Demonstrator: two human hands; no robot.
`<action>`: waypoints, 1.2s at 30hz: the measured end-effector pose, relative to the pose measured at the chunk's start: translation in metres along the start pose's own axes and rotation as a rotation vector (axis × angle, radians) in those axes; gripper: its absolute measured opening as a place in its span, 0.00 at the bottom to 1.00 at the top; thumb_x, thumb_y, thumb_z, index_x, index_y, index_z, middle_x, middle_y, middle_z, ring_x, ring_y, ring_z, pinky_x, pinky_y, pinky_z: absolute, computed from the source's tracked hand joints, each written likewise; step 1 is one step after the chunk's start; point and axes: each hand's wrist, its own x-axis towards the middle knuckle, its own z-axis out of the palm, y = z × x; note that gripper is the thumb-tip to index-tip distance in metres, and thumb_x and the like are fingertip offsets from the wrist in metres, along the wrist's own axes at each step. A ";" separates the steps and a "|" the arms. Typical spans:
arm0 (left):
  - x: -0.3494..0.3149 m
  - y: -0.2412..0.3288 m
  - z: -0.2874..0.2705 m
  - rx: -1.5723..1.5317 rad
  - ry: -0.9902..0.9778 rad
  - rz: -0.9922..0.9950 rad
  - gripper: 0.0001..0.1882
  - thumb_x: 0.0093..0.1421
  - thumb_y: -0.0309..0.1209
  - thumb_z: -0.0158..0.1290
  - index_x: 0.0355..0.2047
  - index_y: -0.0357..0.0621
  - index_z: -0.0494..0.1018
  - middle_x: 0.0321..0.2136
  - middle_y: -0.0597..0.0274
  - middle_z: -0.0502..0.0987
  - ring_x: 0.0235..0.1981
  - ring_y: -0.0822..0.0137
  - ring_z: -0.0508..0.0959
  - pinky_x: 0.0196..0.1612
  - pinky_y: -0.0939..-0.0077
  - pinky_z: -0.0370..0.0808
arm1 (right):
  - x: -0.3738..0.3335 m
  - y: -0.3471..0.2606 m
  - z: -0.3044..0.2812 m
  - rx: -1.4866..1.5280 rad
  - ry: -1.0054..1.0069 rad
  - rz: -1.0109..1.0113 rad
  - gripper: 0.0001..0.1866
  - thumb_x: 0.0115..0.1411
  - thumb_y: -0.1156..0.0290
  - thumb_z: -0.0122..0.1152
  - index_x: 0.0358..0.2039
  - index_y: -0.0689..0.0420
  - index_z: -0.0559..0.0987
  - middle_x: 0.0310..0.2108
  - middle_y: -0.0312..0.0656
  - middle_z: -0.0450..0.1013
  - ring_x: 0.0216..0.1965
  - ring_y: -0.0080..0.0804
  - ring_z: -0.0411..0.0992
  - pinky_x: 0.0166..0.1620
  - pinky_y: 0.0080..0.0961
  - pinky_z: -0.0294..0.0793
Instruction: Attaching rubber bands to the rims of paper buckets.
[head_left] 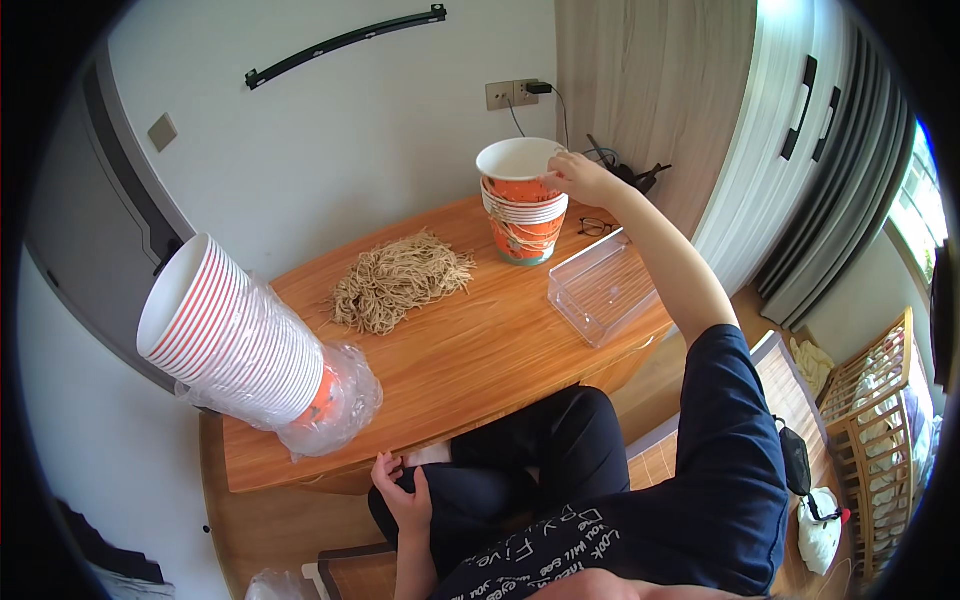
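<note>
At the far side of the table, my right hand [573,176] pinches the rim of the top orange paper bucket [520,187]. This bucket sits upright in a short stack of orange buckets [527,238] with white rims, and string hangs on their outsides. My left hand [405,497] rests by my knee below the table's front edge, its fingers loosely apart and nothing in it. On the table's left, a long stack of nested paper buckets [245,340] leans tilted, partly wrapped in clear plastic. A heap of tan strings [402,280] lies between the two stacks.
A clear plastic tray [605,290] lies on the wooden table [450,350] at the right, below my right forearm. Eyeglasses [595,227] are beside the short stack. Behind it are cables and a wall socket [511,94]. A wooden crib [875,430] stands far right.
</note>
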 end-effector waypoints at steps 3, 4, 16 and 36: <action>-0.001 -0.002 0.000 -0.004 -0.011 -0.007 0.37 0.58 0.23 0.59 0.65 0.35 0.55 0.55 0.48 0.68 0.50 0.59 0.73 0.52 0.67 0.69 | -0.007 0.009 0.018 -0.024 -0.044 0.045 0.30 0.71 0.43 0.41 0.40 0.58 0.80 0.46 0.51 0.73 0.54 0.50 0.67 0.58 0.44 0.65; -0.001 -0.004 -0.001 -0.006 -0.008 -0.009 0.37 0.58 0.24 0.59 0.65 0.34 0.55 0.55 0.48 0.68 0.50 0.59 0.73 0.52 0.67 0.69 | -0.009 0.007 0.024 -0.038 -0.037 0.102 0.30 0.71 0.42 0.40 0.40 0.56 0.81 0.47 0.49 0.73 0.56 0.49 0.66 0.59 0.46 0.63; -0.002 -0.003 0.001 0.000 -0.019 -0.006 0.36 0.58 0.25 0.60 0.64 0.34 0.57 0.54 0.47 0.68 0.49 0.57 0.74 0.51 0.66 0.70 | -0.012 0.011 0.062 -0.104 0.127 0.125 0.26 0.69 0.47 0.39 0.41 0.50 0.83 0.55 0.41 0.72 0.67 0.44 0.58 0.65 0.57 0.47; 0.272 0.218 -0.213 0.941 -0.160 0.671 0.22 0.65 0.28 0.49 0.60 0.47 0.70 0.56 0.55 0.75 0.57 0.56 0.73 0.62 0.60 0.62 | 0.033 -0.142 0.159 0.217 0.159 -0.077 0.10 0.58 0.62 0.60 0.33 0.53 0.82 0.39 0.47 0.77 0.45 0.49 0.75 0.47 0.44 0.76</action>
